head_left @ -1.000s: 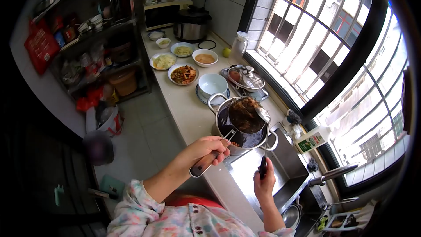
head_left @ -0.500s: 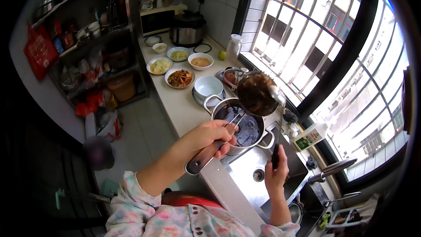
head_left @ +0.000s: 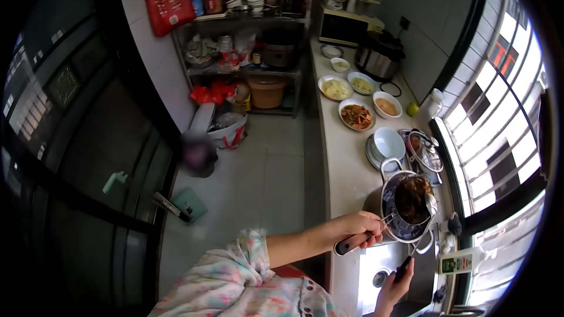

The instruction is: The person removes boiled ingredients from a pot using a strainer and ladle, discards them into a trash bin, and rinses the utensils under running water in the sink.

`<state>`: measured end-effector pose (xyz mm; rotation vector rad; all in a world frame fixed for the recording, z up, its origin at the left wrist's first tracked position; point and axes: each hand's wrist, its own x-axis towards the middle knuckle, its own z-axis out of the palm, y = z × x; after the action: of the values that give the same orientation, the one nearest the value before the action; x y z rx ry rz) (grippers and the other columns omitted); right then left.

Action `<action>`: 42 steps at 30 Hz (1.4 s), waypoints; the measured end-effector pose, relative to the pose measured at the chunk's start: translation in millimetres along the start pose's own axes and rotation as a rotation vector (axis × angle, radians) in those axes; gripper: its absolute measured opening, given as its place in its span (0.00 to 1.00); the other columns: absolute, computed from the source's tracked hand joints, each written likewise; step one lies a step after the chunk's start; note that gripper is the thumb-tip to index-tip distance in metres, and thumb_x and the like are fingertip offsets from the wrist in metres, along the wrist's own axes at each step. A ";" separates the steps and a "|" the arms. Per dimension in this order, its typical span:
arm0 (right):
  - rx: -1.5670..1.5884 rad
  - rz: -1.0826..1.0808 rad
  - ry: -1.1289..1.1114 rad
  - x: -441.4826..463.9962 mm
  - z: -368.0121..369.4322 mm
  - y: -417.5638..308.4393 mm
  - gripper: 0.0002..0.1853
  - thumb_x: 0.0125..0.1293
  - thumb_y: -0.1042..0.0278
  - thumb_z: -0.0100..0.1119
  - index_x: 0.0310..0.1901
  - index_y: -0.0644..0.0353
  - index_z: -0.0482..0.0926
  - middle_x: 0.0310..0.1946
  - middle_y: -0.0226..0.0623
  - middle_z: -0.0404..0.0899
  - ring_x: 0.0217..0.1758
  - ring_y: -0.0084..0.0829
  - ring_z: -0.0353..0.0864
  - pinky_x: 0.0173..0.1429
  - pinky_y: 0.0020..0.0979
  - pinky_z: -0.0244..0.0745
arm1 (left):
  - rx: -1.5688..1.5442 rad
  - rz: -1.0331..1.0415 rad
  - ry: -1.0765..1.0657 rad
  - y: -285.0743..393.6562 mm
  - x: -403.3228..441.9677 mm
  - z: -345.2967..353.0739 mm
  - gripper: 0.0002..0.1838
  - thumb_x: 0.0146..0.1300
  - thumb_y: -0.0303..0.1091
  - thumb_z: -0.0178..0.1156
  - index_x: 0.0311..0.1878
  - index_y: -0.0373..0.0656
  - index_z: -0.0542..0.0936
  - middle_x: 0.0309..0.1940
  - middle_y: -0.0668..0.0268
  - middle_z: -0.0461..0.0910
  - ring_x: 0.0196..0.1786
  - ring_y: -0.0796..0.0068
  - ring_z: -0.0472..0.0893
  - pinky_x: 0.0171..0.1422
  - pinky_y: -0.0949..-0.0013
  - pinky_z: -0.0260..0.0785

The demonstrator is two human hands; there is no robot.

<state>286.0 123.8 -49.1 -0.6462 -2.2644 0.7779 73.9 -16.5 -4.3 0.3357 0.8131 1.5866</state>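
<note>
My left hand [head_left: 359, 228] grips the brown handle of a wire-necked strainer [head_left: 352, 243]. Dark brown cooked food [head_left: 412, 195] fills the strainer, which sits over the mouth of a two-handled metal pot [head_left: 373, 201]. Dark liquid shows in the pot beneath it. In my right hand [head_left: 395, 287] is the black handle of a ladle [head_left: 404, 267]; its metal bowl is at the right side of the food. Whether the ladle touches the food I cannot tell. The pot stands at the edge of the sink [head_left: 371, 265].
Behind the pot are a pale bowl [head_left: 388, 142] on a plate and a glass lid [head_left: 430, 159]. Farther back stand a plate of cooked food [head_left: 357, 116], several small dishes and an electric cooker [head_left: 379, 54]. A white bottle [head_left: 458, 263] is by the window.
The view has swung left, so the counter appears farther right. The strainer and ladle have come lower, closer into the pot's mouth. Both hands keep their holds.
</note>
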 end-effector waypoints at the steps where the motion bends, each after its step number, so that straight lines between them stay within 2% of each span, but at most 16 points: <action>1: -0.016 -0.025 -0.014 1.6 2.9 -2.2 0.31 0.52 0.80 0.46 0.62 0.66 0.61 0.48 0.48 0.72 0.46 0.38 0.74 0.52 0.32 0.68 | -0.034 0.013 0.016 -1.4 -5.1 -5.0 0.15 0.53 0.27 0.53 0.44 0.34 0.69 0.30 0.61 0.72 0.18 0.81 0.72 0.17 0.79 0.65; 4: -0.057 -0.132 -0.066 10.9 20.8 -19.4 0.30 0.51 0.80 0.47 0.61 0.68 0.62 0.50 0.52 0.72 0.51 0.44 0.74 0.55 0.34 0.67 | -0.080 0.099 0.045 5.5 -42.2 -28.1 0.20 0.53 0.27 0.52 0.50 0.33 0.67 0.32 0.59 0.72 0.18 0.81 0.71 0.16 0.79 0.65; 5: -0.069 -0.190 -0.093 17.5 29.6 -26.6 0.30 0.52 0.80 0.47 0.61 0.68 0.63 0.51 0.53 0.71 0.52 0.46 0.73 0.56 0.35 0.67 | -0.124 0.167 0.034 8.9 -59.7 -36.9 0.16 0.53 0.29 0.52 0.46 0.35 0.69 0.30 0.62 0.72 0.19 0.82 0.71 0.17 0.79 0.64; 7: -0.071 -0.283 -0.175 27.7 55.0 -49.7 0.29 0.52 0.81 0.49 0.60 0.70 0.63 0.50 0.55 0.71 0.53 0.51 0.72 0.57 0.36 0.67 | -0.147 0.230 0.150 21.2 -108.4 -51.4 0.23 0.53 0.29 0.52 0.54 0.34 0.67 0.32 0.62 0.70 0.20 0.82 0.70 0.18 0.79 0.63; 8: -0.197 -0.457 -0.115 35.1 78.2 -56.6 0.29 0.51 0.82 0.50 0.59 0.70 0.63 0.45 0.54 0.73 0.46 0.50 0.75 0.51 0.37 0.70 | -0.161 0.256 0.181 25.9 -130.3 -64.0 0.25 0.53 0.29 0.52 0.56 0.34 0.66 0.33 0.61 0.70 0.20 0.82 0.69 0.18 0.80 0.62; 10: 0.043 -0.478 -0.316 45.2 126.2 -92.4 0.29 0.50 0.82 0.51 0.58 0.69 0.64 0.40 0.52 0.73 0.39 0.47 0.75 0.44 0.38 0.71 | -0.191 0.325 0.332 34.8 -182.4 -86.1 0.25 0.53 0.29 0.52 0.57 0.34 0.65 0.33 0.61 0.69 0.19 0.81 0.68 0.20 0.80 0.60; 12: 0.071 -0.655 -0.373 49.3 189.6 -124.9 0.29 0.48 0.82 0.55 0.57 0.70 0.66 0.33 0.53 0.73 0.32 0.49 0.74 0.35 0.38 0.72 | -0.128 0.414 0.482 40.6 -234.3 -114.9 0.27 0.54 0.27 0.49 0.60 0.33 0.64 0.35 0.60 0.70 0.20 0.81 0.67 0.19 0.79 0.59; 14: 0.137 -0.761 -0.443 48.1 262.6 -157.8 0.30 0.47 0.82 0.56 0.56 0.69 0.67 0.31 0.50 0.73 0.30 0.47 0.75 0.32 0.39 0.72 | -0.129 0.490 0.619 30.0 -275.2 -166.4 0.26 0.54 0.26 0.48 0.59 0.32 0.64 0.34 0.59 0.70 0.18 0.80 0.66 0.19 0.79 0.59; 16: 0.191 -0.739 -0.628 34.6 336.7 -190.1 0.29 0.47 0.81 0.56 0.56 0.65 0.68 0.30 0.47 0.74 0.29 0.46 0.75 0.30 0.39 0.73 | -0.149 0.501 0.834 33.2 -318.5 -209.0 0.25 0.53 0.25 0.48 0.57 0.30 0.65 0.33 0.58 0.70 0.16 0.79 0.67 0.19 0.78 0.60; 18: 0.234 -0.712 -0.796 13.9 422.3 -215.0 0.30 0.48 0.81 0.55 0.57 0.64 0.65 0.32 0.49 0.73 0.31 0.48 0.75 0.35 0.41 0.73 | -0.205 0.525 1.005 31.5 -354.4 -267.3 0.22 0.53 0.23 0.48 0.54 0.31 0.67 0.32 0.61 0.72 0.18 0.78 0.70 0.19 0.77 0.62; 23: 0.309 -0.642 -0.985 -52.9 619.3 -256.0 0.31 0.49 0.79 0.56 0.59 0.60 0.64 0.34 0.51 0.75 0.33 0.50 0.77 0.38 0.43 0.74 | -0.397 0.512 1.203 0.8 -420.9 -447.5 0.20 0.53 0.21 0.49 0.52 0.36 0.70 0.31 0.60 0.75 0.19 0.76 0.72 0.20 0.73 0.64; 27: 0.256 -0.574 -1.102 -92.8 730.1 -294.5 0.31 0.50 0.77 0.54 0.60 0.59 0.64 0.34 0.48 0.75 0.33 0.48 0.77 0.37 0.44 0.75 | -0.515 0.457 1.273 -10.9 -460.4 -564.0 0.18 0.54 0.21 0.51 0.51 0.37 0.71 0.29 0.60 0.76 0.19 0.74 0.73 0.20 0.71 0.65; 32: 0.221 -0.499 -1.145 -123.7 827.2 -307.9 0.29 0.51 0.76 0.51 0.59 0.58 0.63 0.33 0.47 0.74 0.33 0.49 0.77 0.37 0.45 0.75 | -0.601 0.384 1.353 -14.4 -484.2 -656.9 0.16 0.53 0.22 0.52 0.47 0.36 0.71 0.28 0.60 0.75 0.21 0.74 0.74 0.21 0.71 0.66; 33: 0.207 -0.492 -1.144 -125.2 840.5 -307.8 0.29 0.51 0.75 0.51 0.59 0.58 0.63 0.33 0.47 0.74 0.33 0.49 0.77 0.37 0.45 0.75 | -0.591 0.365 1.413 -6.6 -481.6 -666.6 0.11 0.52 0.22 0.53 0.41 0.36 0.72 0.25 0.60 0.75 0.20 0.74 0.74 0.20 0.71 0.66; 37: 0.120 -0.451 -1.180 -132.5 888.0 -304.3 0.28 0.52 0.71 0.51 0.59 0.58 0.63 0.33 0.47 0.74 0.32 0.49 0.77 0.35 0.46 0.75 | -0.549 0.261 1.517 -12.9 -470.4 -718.4 0.05 0.48 0.22 0.55 0.30 0.36 0.71 0.17 0.63 0.71 0.14 0.73 0.71 0.16 0.70 0.64; 42: -0.052 -0.452 -1.217 -126.0 933.0 -296.3 0.27 0.53 0.69 0.50 0.58 0.57 0.64 0.33 0.49 0.76 0.31 0.50 0.77 0.36 0.44 0.75 | -0.529 0.217 1.744 -25.0 -431.5 -760.9 0.06 0.48 0.22 0.52 0.31 0.34 0.70 0.15 0.64 0.68 0.10 0.73 0.69 0.12 0.70 0.59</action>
<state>-358.7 -491.0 -474.1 0.5165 -3.3000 1.0164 -305.6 -660.8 -458.8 -1.6163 1.5223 1.9996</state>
